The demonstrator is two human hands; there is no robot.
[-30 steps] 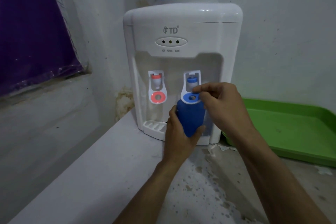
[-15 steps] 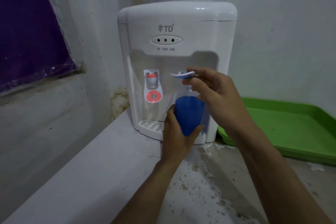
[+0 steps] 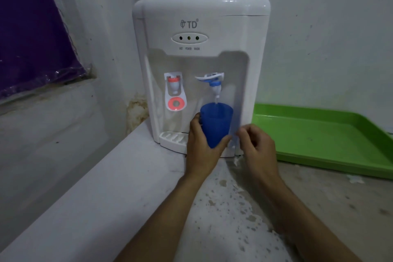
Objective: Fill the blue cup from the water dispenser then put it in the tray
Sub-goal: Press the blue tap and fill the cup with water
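Under blue tap (image 3: 214, 85), blue cup (image 3: 215, 123) gripped by left hand (image 3: 202, 151), right hand (image 3: 257, 147) just beside

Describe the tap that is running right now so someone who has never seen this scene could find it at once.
Start at the white water dispenser against the wall, with the green tray on its right. In its front recess sit two taps side by side. The running one is the blue tap on the right, lever flipped up, directly above the blue cup held in the left hand; the red tap has its lever down.

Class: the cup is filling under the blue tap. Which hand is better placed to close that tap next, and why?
The right hand: it is empty beside the blue cup, below the raised blue tap lever. The left hand holds the cup.
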